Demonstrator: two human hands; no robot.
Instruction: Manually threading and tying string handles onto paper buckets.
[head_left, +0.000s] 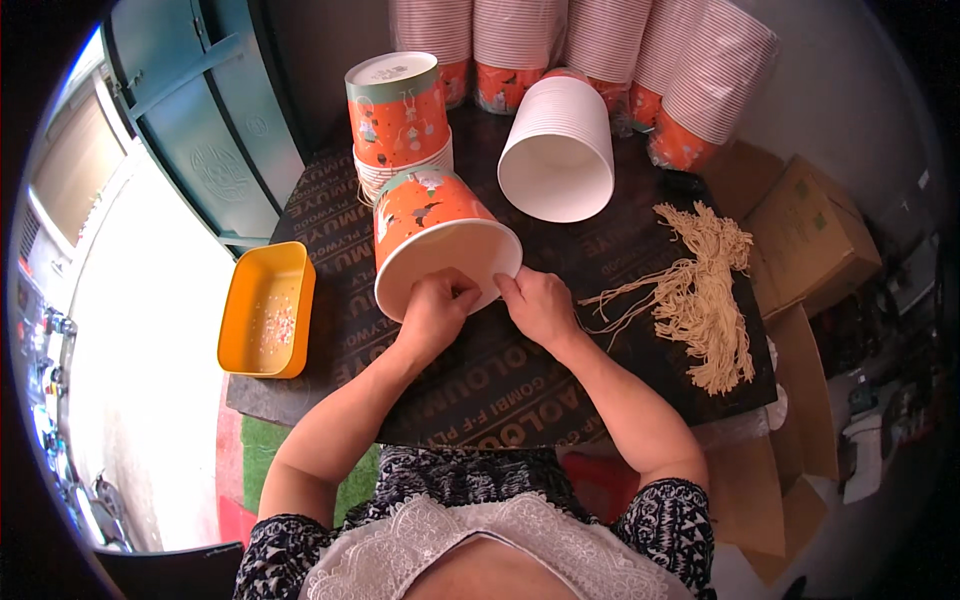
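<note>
Left hand (435,310): at the mouth of the orange bucket (425,217), fingers bent; whether it grips anything, cannot tell.
Right hand (541,305): clamped on that bucket's rim.
Orange bucket: tilted over the desk (400,415), mouth facing both hands.
Yellow tub (233,320): at desk's left edge, small pale bits (279,324) inside.
Beige cords (705,300): heaped at right.

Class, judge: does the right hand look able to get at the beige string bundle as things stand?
Probably yes: nothing stands between the right hand and the beige string bundle, though that hand must first leave the tilted orange bucket.
</note>
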